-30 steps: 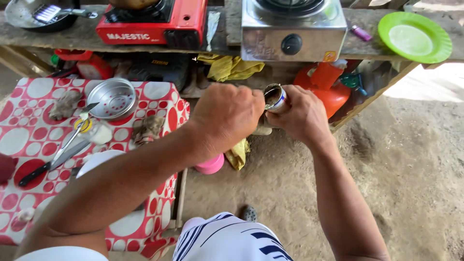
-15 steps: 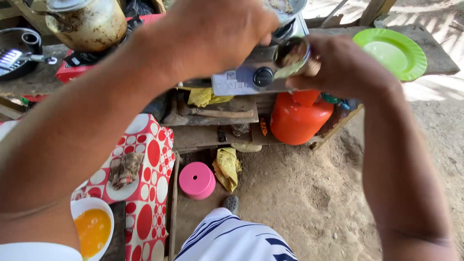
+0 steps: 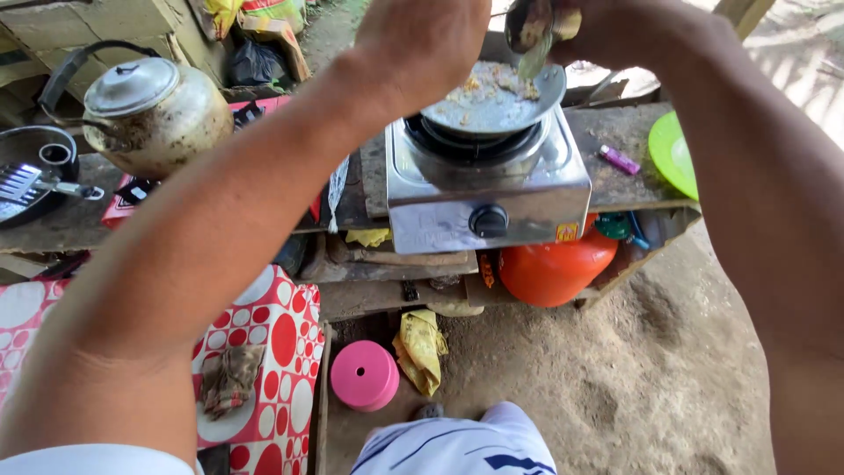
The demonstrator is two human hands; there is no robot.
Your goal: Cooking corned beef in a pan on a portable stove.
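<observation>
I hold both hands up over the stove. My right hand (image 3: 633, 26) is closed around a small shiny tin (image 3: 530, 22), tipped so its open mouth points down and toward my left; a pale strip of something (image 3: 536, 60) hangs out of the mouth. My left hand (image 3: 422, 44) is curled loosely just beside the tin, at about the same height; I cannot tell from here whether its fingers touch the tin or hold anything, because I only see the back of it.

Straight below the tin, and just under both hands, sits the pan (image 3: 492, 101) with bits of pale and yellow food in it, resting on the burner of the silver single-burner stove (image 3: 488, 189). The tin's long axis slants down toward the pan, so the right hand is the one directly above it and the left hovers over the pan's near-left rim.

Further out past my left arm stands a dented kettle (image 3: 149, 110) and a black pan with a spatula (image 3: 35, 171). Beyond my right arm lie a purple lighter (image 3: 620, 160) and a green plate (image 3: 673, 154). Below the stove shelf sits an orange gas tank (image 3: 554, 273).
</observation>
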